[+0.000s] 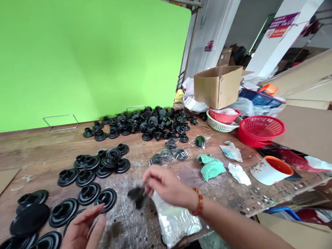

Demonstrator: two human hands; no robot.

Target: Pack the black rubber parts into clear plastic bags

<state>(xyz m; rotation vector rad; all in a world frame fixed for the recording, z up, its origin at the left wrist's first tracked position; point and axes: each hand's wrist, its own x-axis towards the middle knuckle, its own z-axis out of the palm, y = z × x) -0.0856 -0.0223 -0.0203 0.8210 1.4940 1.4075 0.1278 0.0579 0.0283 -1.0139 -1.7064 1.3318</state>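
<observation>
My right hand (166,187), with a beaded bracelet on its wrist, pinches a small black part (137,195) that is blurred by motion, above the worn wooden table. Beneath that hand lies a stack of clear plastic bags (176,221). My left hand (84,234) is at the lower left, thumb and fingers apart with nothing between them. Just behind it sit black round flanged discs (105,200), and several larger ones (30,220) spread to its left. A few black parts in clear plastic bags (180,154) rest beyond my right hand.
A large pile of black parts (152,121) stands before the green board (91,57). Toward the right are green cloths (212,169), white tissue (239,173), a white-and-orange cup (266,173), red baskets (246,137) and a cardboard box (209,90) on stacked baskets.
</observation>
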